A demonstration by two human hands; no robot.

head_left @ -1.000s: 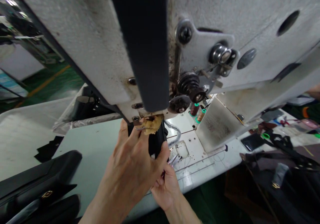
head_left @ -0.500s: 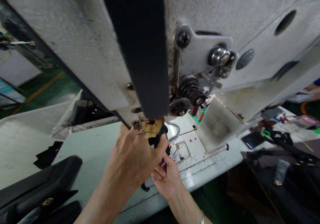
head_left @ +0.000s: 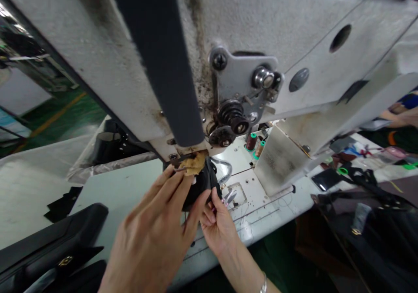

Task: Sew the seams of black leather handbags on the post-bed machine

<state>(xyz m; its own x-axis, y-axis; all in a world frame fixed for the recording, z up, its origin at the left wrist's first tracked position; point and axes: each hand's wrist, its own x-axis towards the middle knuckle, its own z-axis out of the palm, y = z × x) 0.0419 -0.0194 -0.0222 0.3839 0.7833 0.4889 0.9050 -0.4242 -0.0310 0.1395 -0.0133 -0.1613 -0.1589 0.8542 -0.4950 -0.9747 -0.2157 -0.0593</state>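
Observation:
A black leather-like piece point(head_left: 203, 183) lies under the head of a grey sewing machine point(head_left: 143, 88), beside a tan wad point(head_left: 195, 163) at the needle area. My left hand point(head_left: 156, 223) grips it from the left, its fingertips near the wad and its thumb on the piece's near side. Thumb and fingers of my right hand point(head_left: 218, 225) pinch the piece's right edge. Small scissors point(head_left: 231, 197) with pinkish handles show beside my right fingers, their handles partly within that hand. The needle itself is hidden.
Thread spools point(head_left: 251, 142) stand behind the machine bed. Black bags point(head_left: 48, 236) lie at the lower left, with another dark bag point(head_left: 385, 223) at the right. A phone point(head_left: 325, 179) rests on the right-hand table. Another person's arm point(head_left: 401, 116) shows at the far right.
My left hand has shifted left and nearer the camera, its fingers more spread, uncovering more of the black piece. The camera view has shifted; my right hand keeps its place at the piece's edge.

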